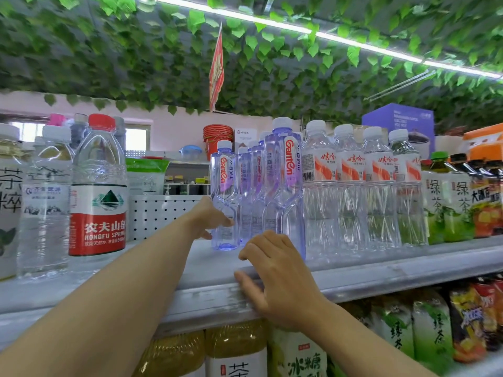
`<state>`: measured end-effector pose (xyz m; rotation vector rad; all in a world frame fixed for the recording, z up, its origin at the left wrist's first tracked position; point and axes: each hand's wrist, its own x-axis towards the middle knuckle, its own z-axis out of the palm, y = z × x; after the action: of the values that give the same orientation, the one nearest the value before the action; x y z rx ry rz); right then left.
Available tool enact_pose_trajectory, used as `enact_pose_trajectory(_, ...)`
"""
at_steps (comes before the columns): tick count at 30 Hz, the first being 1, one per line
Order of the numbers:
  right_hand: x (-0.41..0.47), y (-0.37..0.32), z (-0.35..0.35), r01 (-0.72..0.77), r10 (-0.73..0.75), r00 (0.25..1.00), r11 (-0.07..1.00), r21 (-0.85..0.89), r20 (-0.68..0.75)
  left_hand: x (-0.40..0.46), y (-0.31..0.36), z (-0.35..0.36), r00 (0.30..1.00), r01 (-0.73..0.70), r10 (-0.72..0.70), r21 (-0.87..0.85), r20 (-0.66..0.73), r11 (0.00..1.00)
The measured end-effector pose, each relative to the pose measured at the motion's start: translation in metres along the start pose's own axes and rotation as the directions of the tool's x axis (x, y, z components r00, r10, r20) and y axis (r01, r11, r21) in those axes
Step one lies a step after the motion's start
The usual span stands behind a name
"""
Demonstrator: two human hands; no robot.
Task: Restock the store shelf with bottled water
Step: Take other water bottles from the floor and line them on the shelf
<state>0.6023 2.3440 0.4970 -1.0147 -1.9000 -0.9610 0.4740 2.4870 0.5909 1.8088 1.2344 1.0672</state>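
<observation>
Your left hand [211, 219] grips the lilac-tinted clear plastic Ganten water bottle [223, 197], seating it at the row's nine o'clock. Your right hand [272, 270], fingers relaxed and empty, rests on the grey metal shelf edge [381, 276] for balance.

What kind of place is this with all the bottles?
Most likely a small shop. A long shelf holds rows of drinks: purple Ganten water bottles, a red-label Nongfu Spring bottle and green tea bottles, with more stocked below.

Grey shelf [381, 270], upright Ganten water bottles [283, 186], Nongfu Spring bottle [98, 191], tea bottles [460, 200]
</observation>
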Motion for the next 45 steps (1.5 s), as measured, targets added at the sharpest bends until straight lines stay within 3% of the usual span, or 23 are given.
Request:
enact_pose_trajectory(14, 0.0, 0.0, -0.002, 0.001, -0.001, 1.0, 1.0, -0.008, 0.017, -0.019, 0.009, 0.001, 1.0, 0.009, -0.008, 0.062, -0.02, 0.998)
enact_pose_trajectory(20, 0.0, 0.0, -0.003, -0.001, 0.001, 1.0, 1.0, 0.01, 0.007, -0.053, 0.019, 0.001, 0.985, 0.032, -0.012, 0.116, -0.175, 0.993)
enact_pose_trajectory(27, -0.001, -0.001, -0.005, 0.0, 0.003, 0.999, 0.998, 0.055, -0.045, -0.134, 0.016, -0.003, 0.926, -0.156, 0.232, 0.258, -0.297, 0.953)
enact_pose_trajectory(32, -0.012, -0.011, -0.009, -0.089, 0.092, 0.995, 0.992, 0.089, -0.037, -0.206, 0.006, -0.001, 0.888, -0.269, 0.358, 0.307, -0.287, 0.913)
enact_pose_trajectory(38, -0.078, -0.032, -0.025, -0.206, 0.209, 0.977, 0.976, 0.066, -0.039, -0.267, -0.049, 0.021, 0.961, -0.227, 0.242, 0.125, -0.13, 0.966)
enact_pose_trajectory(42, -0.144, -0.052, -0.03, -0.242, 0.242, 0.964, 0.97, -0.012, 0.106, -0.29, -0.107, 0.053, 0.986, -0.162, 0.157, 0.107, 0.055, 0.981)
enact_pose_trajectory(45, -0.201, -0.071, -0.027, -0.301, 0.306, 0.913, 0.952, -0.063, 0.269, -0.302, -0.153, 0.078, 0.979, -0.061, 0.04, 0.103, 0.201, 0.993)
